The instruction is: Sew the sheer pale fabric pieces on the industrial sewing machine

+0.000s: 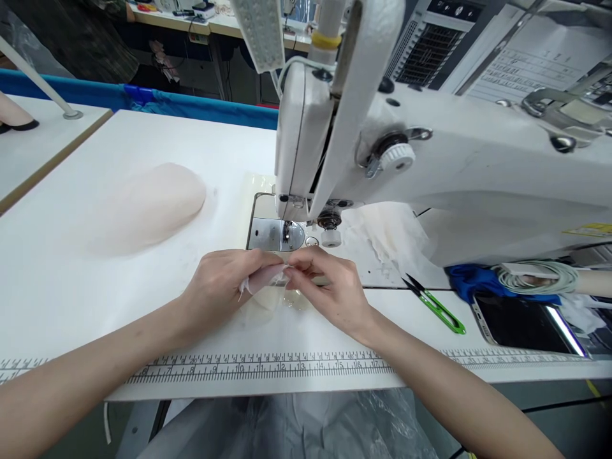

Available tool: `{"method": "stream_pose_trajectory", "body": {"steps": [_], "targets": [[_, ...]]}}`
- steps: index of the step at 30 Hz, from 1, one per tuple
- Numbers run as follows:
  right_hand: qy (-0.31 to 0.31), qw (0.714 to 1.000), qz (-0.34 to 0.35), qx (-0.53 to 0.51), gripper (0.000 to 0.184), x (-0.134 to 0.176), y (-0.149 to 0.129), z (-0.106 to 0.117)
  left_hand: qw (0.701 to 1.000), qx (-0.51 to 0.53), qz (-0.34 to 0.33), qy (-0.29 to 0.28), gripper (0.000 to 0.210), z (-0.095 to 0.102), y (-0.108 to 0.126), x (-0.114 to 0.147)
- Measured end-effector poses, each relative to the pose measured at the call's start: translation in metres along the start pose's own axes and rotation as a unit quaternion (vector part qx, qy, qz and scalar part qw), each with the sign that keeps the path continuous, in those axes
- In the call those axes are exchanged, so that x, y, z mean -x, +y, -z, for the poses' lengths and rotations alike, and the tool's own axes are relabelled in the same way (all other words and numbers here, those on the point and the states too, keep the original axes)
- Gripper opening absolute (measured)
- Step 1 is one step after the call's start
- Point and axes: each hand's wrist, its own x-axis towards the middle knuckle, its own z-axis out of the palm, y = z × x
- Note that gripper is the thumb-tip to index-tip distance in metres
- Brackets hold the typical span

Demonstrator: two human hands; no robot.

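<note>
My left hand (222,280) is closed around a small piece of pale pink fabric (264,278), whose white frayed edge pokes out below the fingers. Thumb and fingers of my right hand (332,290) pinch the same fabric at its right end, so the fingertips of both hands nearly meet. Just beyond them lies the metal needle plate (268,233) of a white sewing machine (306,127), with the presser foot (287,233) over it. On the table to the left rests a pale pink molded cup-shaped piece (167,197).
Green thread snips (437,306) lie right of my right hand, near a smartphone (526,324) and a coiled cable (535,278). White sheer fabric (392,236) sits under the machine arm. A printed ruler (258,366) runs along the table's front edge. Someone in dark clothing (76,38) is behind.
</note>
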Motion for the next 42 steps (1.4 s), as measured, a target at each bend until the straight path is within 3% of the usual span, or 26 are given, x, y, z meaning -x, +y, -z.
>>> {"method": "stream_pose_trajectory", "body": {"steps": [3,5,7,10,14,17,20,28,31,34,37,39,42], "targets": [[0.006,0.999,0.027,0.027,0.009,0.001,0.003,0.002,1.000,-0.001,-0.009,0.002,0.002,0.001,0.001,-0.002],[0.030,0.991,0.093,0.096,0.012,0.003,0.006,0.005,1.000,-0.002,-0.005,-0.004,0.005,0.001,0.002,-0.002],[0.056,0.958,0.199,0.201,0.013,0.003,0.008,0.009,1.000,0.006,0.006,-0.020,0.011,0.001,0.003,-0.002],[0.071,0.870,0.351,0.338,0.013,0.002,0.006,0.014,0.998,0.032,0.017,-0.043,0.014,0.000,0.004,0.000],[0.100,0.781,0.472,0.398,0.015,-0.001,0.000,0.014,0.997,0.069,-0.022,-0.014,0.021,-0.001,0.004,0.000],[0.114,0.755,0.506,0.402,0.018,-0.001,0.000,0.011,0.995,0.089,-0.042,0.014,0.020,-0.001,0.004,-0.001],[0.118,0.750,0.511,0.404,0.018,-0.001,-0.001,0.011,0.997,0.081,-0.010,0.011,0.018,0.000,0.004,-0.002],[0.100,0.752,0.501,0.417,0.017,0.000,-0.004,0.017,0.998,0.065,-0.023,-0.008,0.011,0.000,-0.001,0.001],[0.091,0.767,0.495,0.398,0.012,0.002,-0.003,0.016,0.989,0.117,0.047,-0.082,0.013,0.001,-0.001,0.001],[0.064,0.841,0.397,0.362,0.009,0.004,0.000,0.013,0.961,0.156,0.140,-0.181,0.010,0.001,-0.001,0.001],[0.012,0.924,0.237,0.301,0.009,0.004,0.004,0.009,0.965,0.091,0.145,-0.198,0.014,-0.005,-0.005,0.003],[0.001,0.953,0.159,0.256,0.011,0.003,0.006,0.006,0.974,0.046,0.110,-0.194,0.018,-0.010,-0.009,0.004],[0.019,0.973,0.072,0.218,0.011,-0.003,0.009,0.002,0.978,0.015,0.107,-0.180,0.010,-0.016,-0.011,0.006]]}}
